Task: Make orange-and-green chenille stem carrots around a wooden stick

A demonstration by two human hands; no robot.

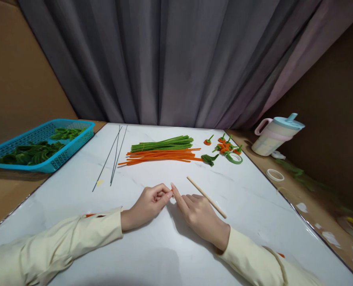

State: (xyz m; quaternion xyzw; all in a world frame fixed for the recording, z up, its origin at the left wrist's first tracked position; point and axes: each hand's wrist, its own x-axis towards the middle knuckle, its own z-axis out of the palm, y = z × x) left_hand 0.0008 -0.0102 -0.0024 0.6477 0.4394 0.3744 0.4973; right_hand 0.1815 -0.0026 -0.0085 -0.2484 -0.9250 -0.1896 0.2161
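While both hands rest on the white table (152, 254), a pinch is formed where they meet: the left hand (148, 204) is curled shut, thumb & forefinger closed on something tiny at the tip of the right forefinger; what is pinched can't be told, too small. The right hand (198, 216) lies flat w/ fingers loosely extended, gripping nothing visible; a wooden stick (206, 197) runs just beside its outer edge, touching or nearly so.

Risks, as judged: the stick could be knocked & rolled off by a sideways shift of the right hand. If the pinched bit is dropped, it may be lost against the pale surface. Beyond the pinch, orange pipe cleaners (161, 156) & green pipe cleaners (163, 143) lie in loose bundles, so a careless forward reach could scatter them. Thin wires (112, 157), ahead & left of the pinch, could be snagged by a sleeve.

Containers: a blue basket (72, 145), far left of the grip, is filled w/ green leaf shapes (30, 153). A lidded cup (273, 137) stands far right, off the white top; contents not visible. Small orange flowers (225, 147) & a green tape roll (234, 158) sit ahead-right, apart from both hands.
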